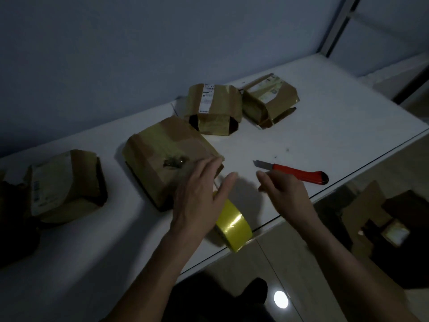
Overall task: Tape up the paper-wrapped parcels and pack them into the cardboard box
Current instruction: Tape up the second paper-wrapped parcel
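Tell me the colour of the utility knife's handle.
The utility knife has a red handle with a dark end cap, seen in the head view.

Red-handled utility knife (299, 174) lying on white table (325, 126), blade out; grey wall (139, 43) behind; glossy tiled floor (243, 263).

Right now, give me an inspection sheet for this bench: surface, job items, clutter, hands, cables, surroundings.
Surface: white table, dim light.
Job items: four paper-wrapped parcels, nearest parcel at centre, one left, two at the back; yellow tape roll near the front edge; cardboard box on the floor, right.
Clutter: red utility knife, blade out.
Hands: left hand open above the tape roll; right hand open, empty.
Cables: nothing seen.
Surroundings: grey wall, glossy floor.
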